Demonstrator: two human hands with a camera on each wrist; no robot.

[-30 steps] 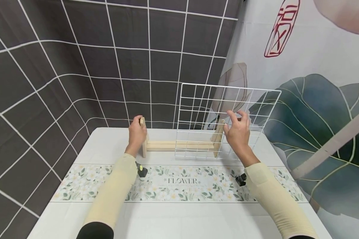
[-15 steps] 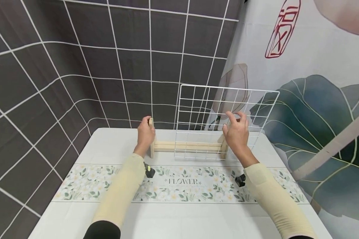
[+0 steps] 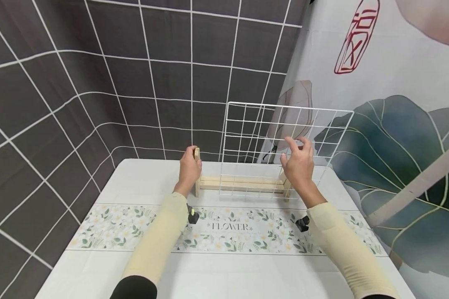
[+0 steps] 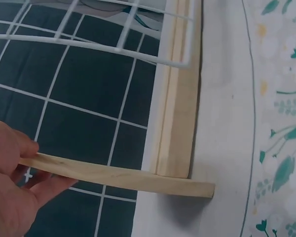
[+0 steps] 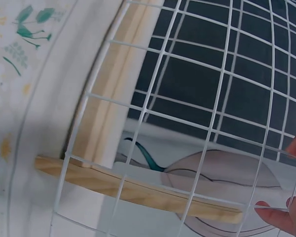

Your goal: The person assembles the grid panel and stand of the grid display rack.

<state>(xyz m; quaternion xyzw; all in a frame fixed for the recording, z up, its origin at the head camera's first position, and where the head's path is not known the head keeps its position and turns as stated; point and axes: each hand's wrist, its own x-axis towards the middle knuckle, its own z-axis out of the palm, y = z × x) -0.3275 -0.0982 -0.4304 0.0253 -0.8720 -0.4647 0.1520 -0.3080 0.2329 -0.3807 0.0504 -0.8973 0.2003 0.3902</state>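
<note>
At the back of the table stands a low wooden rack (image 3: pixel 243 184), a crossbar between two upright end boards. My left hand (image 3: pixel 190 170) pinches the top of the left end board (image 4: pixel 113 177) between thumb and fingers. A white wire grid panel (image 3: pixel 289 106) is held up, leaning back slightly, by my right hand (image 3: pixel 299 168), whose fingers curl at its wires. Seen from the head, the panel overlaps the front of the rack's right part. Through its wires, the right wrist view shows the right end board (image 5: pixel 138 192).
The white table (image 3: pixel 224 274) has a printed floral band (image 3: pixel 228 226) across its middle. Behind it hangs a dark checked curtain (image 3: pixel 164 83); a cloth printed with large leaves (image 3: pixel 396 137) hangs at the right.
My left hand has slid the wooden rack to the right, so that more of it stands behind the wire panel. The right hand and the panel have barely moved.
</note>
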